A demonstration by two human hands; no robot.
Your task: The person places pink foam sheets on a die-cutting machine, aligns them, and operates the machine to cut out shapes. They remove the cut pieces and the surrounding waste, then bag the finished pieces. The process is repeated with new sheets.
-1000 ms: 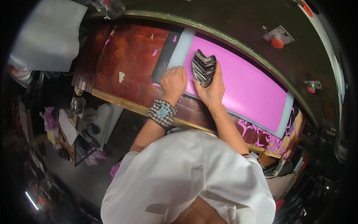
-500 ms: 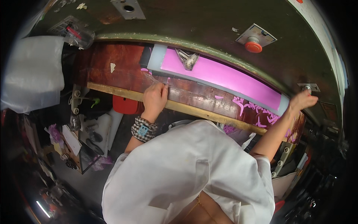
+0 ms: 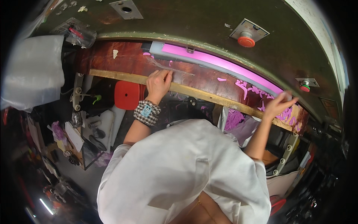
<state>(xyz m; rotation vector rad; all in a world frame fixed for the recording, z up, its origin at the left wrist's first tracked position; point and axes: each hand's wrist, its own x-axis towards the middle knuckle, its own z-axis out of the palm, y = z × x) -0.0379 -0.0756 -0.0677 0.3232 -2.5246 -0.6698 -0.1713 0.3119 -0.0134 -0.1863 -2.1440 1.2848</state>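
Note:
My left hand [image 3: 159, 84] rests at the wooden front rail [image 3: 209, 98] of a reddish-brown work surface [image 3: 100, 56], its fingers curled. Whatever they may hold is hidden. Beyond its fingertips lies a thin clear plastic strip [image 3: 158, 64]. My right hand [image 3: 279, 105], slightly blurred, is raised above pink scraps at the right end, its fingers apart and nothing seen in them. Behind both hands a pink sheet [image 3: 223, 66] on a pale grey board [image 3: 209, 64] runs mostly beneath a dark green machine beam [image 3: 186, 20]. Only the tip of a metal piece [image 3: 190, 49] shows on the sheet.
The beam carries a red mushroom button [image 3: 246, 39] and a green button [image 3: 305, 87]. Pink offcuts [image 3: 287, 114] litter the right end. Below the rail are a red stool [image 3: 128, 95] and a bag of pink scraps [image 3: 234, 119]. A translucent plastic sheet [image 3: 33, 71] hangs left.
My right hand has come away from the green button, moving left and toward me. More of the pink sheet, the board and the metal piece is now hidden by the beam. My left hand stays at the rail.

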